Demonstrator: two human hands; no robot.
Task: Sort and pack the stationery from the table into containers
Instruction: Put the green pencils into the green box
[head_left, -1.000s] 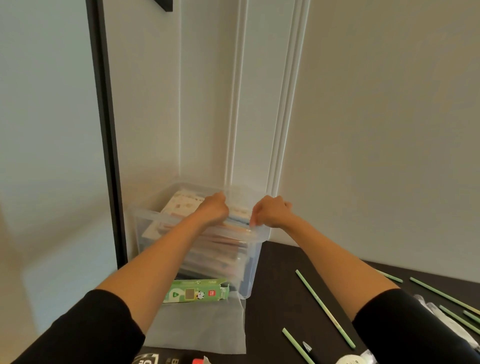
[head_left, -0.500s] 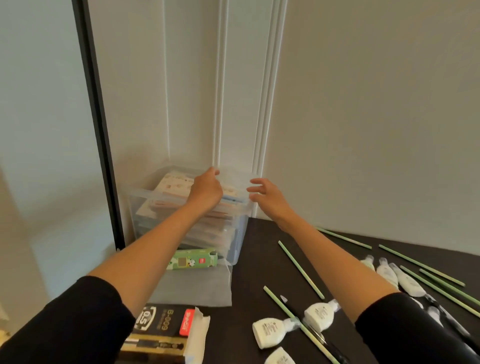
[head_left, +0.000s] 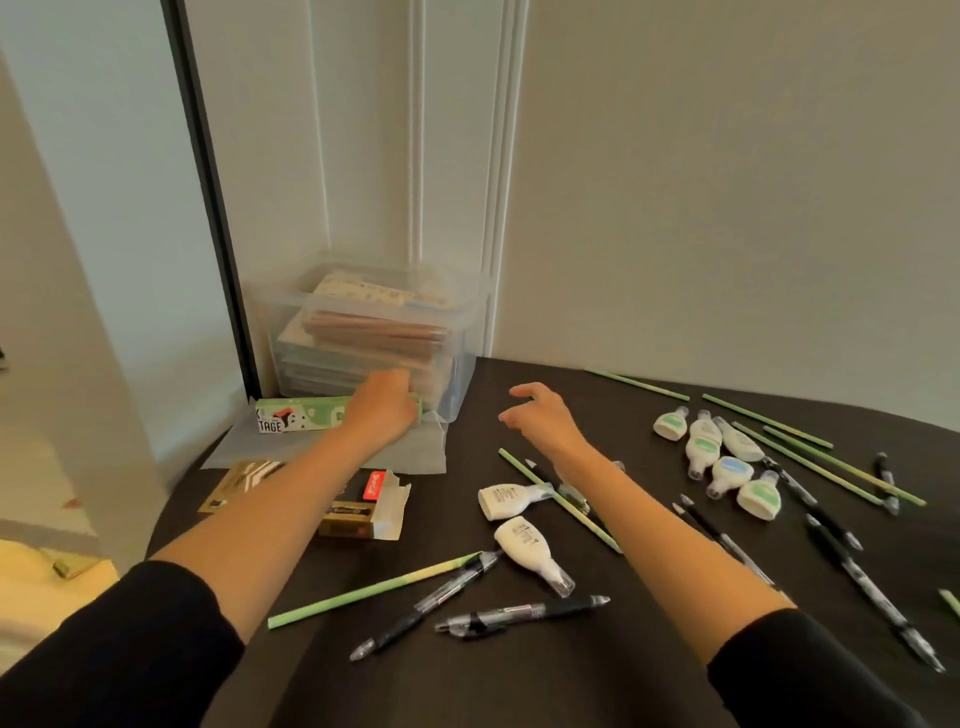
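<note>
Two hands are off the clear bin (head_left: 363, 332) now; half a second back both sat up at its rim, over the stacked packs inside. Your left hand (head_left: 382, 410) has dropped to the green carton (head_left: 304, 415) lying in front of the bin on a translucent sheet (head_left: 410, 457), fingers curled on the carton's right end. It looks like a grasp, though the finger side is hidden, so contact is a judgement. Your right hand (head_left: 540, 418) hangs released above the dark surface (head_left: 519, 675), fingers spread, holding nothing.

The view has tipped down too, so far more loose stock shows. The bin looks nearly full and has no lid on; the sheet under the carton may be its lid, can't tell.

Unsorted on the surface:
- the black-and-gold box (head_left: 358, 504), flap open, just beside your left forearm
- white correction-tape bottles: two near the centre (head_left: 511, 501), a cluster (head_left: 727, 467) to the right
- black pens (head_left: 519, 613) in the foreground, more right
- thin green sticks (head_left: 374, 592) scattered across

Read: bin step looks finished, carton is next, most of the sorting remains. No second container is in view, so the carton's destination is unclear.
</note>
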